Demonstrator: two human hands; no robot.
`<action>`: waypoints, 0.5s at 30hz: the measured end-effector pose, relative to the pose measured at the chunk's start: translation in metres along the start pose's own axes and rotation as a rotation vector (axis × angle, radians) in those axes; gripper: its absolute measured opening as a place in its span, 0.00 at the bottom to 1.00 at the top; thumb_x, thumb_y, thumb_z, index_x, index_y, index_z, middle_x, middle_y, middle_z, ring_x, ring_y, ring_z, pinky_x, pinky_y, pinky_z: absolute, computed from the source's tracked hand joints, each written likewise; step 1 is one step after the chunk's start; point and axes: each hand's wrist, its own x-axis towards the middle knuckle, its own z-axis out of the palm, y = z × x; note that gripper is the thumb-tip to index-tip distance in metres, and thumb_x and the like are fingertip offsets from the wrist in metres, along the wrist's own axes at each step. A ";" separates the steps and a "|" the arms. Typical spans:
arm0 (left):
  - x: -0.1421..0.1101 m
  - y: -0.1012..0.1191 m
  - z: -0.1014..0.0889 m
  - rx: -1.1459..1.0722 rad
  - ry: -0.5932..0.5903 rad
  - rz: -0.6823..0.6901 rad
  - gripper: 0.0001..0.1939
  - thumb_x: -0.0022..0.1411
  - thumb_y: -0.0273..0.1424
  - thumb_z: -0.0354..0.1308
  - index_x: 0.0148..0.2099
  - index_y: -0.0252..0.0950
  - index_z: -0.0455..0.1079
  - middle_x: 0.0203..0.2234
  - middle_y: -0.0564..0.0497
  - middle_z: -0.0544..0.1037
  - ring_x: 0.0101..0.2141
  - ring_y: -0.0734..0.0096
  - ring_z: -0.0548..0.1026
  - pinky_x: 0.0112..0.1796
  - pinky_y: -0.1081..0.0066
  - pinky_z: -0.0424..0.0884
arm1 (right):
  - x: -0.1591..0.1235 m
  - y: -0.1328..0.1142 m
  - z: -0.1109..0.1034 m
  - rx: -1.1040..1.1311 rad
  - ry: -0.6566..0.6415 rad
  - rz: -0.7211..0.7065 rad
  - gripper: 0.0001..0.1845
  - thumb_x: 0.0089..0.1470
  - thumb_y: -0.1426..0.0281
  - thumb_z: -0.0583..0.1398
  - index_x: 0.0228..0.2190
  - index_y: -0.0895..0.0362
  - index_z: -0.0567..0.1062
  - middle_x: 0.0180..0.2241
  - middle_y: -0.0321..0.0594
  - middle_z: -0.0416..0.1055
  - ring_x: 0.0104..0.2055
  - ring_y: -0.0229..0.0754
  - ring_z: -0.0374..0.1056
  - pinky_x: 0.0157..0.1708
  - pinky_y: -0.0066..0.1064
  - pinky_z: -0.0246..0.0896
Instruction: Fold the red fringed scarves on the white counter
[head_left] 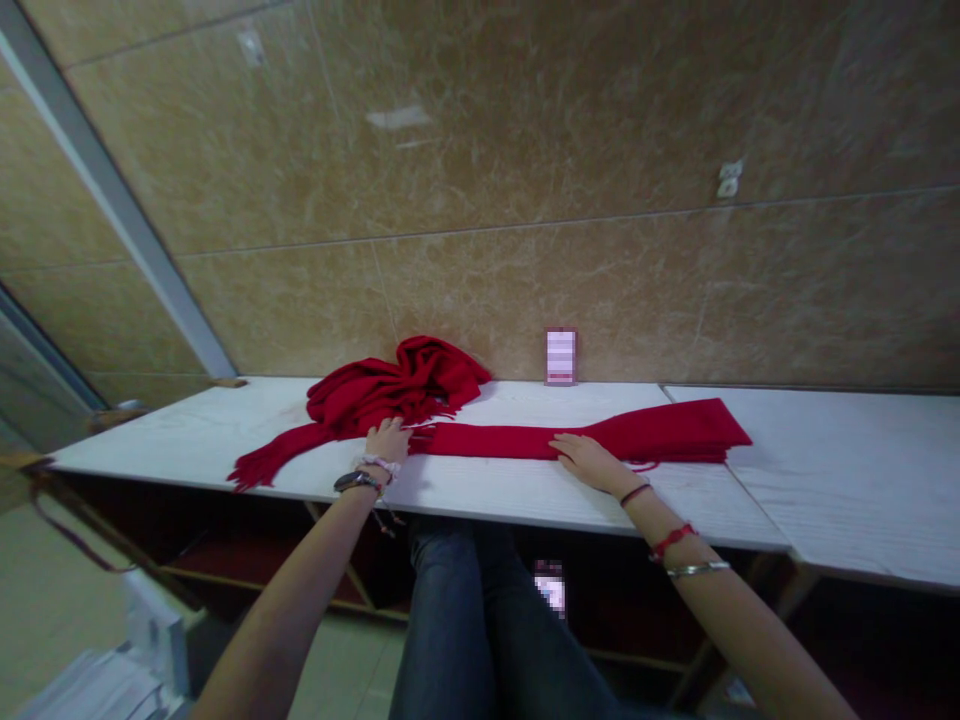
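Note:
A long red scarf [645,432] lies folded lengthwise across the white table [525,490]. My left hand [388,440] is closed on the scarf's left end, fingers curled over the cloth. My right hand [585,458] lies flat and open on the scarf's middle, pressing it onto the table. Behind my left hand sits a crumpled heap of red scarves [397,390], with a fringed end [259,465] trailing to the left.
A small pink-and-white card [561,356] stands against the marble wall behind the scarf. A second white table [862,470] adjoins on the right. My legs in jeans [465,620] are under the table edge. White objects [112,670] lie on the floor at lower left.

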 end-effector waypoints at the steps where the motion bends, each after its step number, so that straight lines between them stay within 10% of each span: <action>1: -0.001 -0.003 0.000 0.028 -0.002 -0.081 0.17 0.58 0.24 0.44 0.44 0.36 0.72 0.50 0.40 0.65 0.50 0.52 0.61 0.43 0.55 0.61 | 0.000 -0.001 -0.001 0.000 0.000 0.001 0.21 0.57 0.70 0.47 0.50 0.60 0.67 0.52 0.46 0.63 0.55 0.45 0.58 0.53 0.39 0.53; 5: -0.004 -0.011 -0.006 0.035 0.046 -0.192 0.18 0.58 0.23 0.43 0.46 0.34 0.70 0.47 0.38 0.67 0.49 0.51 0.63 0.42 0.56 0.63 | 0.000 -0.003 -0.004 0.008 -0.004 0.003 0.21 0.56 0.71 0.48 0.50 0.60 0.67 0.52 0.47 0.63 0.54 0.45 0.58 0.53 0.39 0.54; 12: 0.013 0.032 0.004 -0.331 0.055 0.357 0.21 0.61 0.30 0.41 0.54 0.38 0.62 0.55 0.49 0.63 0.54 0.69 0.59 0.52 0.67 0.57 | 0.000 -0.001 -0.001 0.002 0.002 -0.008 0.21 0.57 0.70 0.48 0.50 0.60 0.67 0.52 0.47 0.64 0.55 0.45 0.58 0.53 0.40 0.54; 15: 0.017 0.040 0.012 -0.338 -0.070 0.147 0.20 0.62 0.33 0.40 0.53 0.40 0.63 0.52 0.50 0.66 0.52 0.67 0.62 0.51 0.64 0.59 | 0.000 -0.001 -0.002 -0.003 0.001 -0.005 0.21 0.57 0.70 0.47 0.50 0.60 0.67 0.52 0.46 0.63 0.55 0.44 0.57 0.53 0.39 0.54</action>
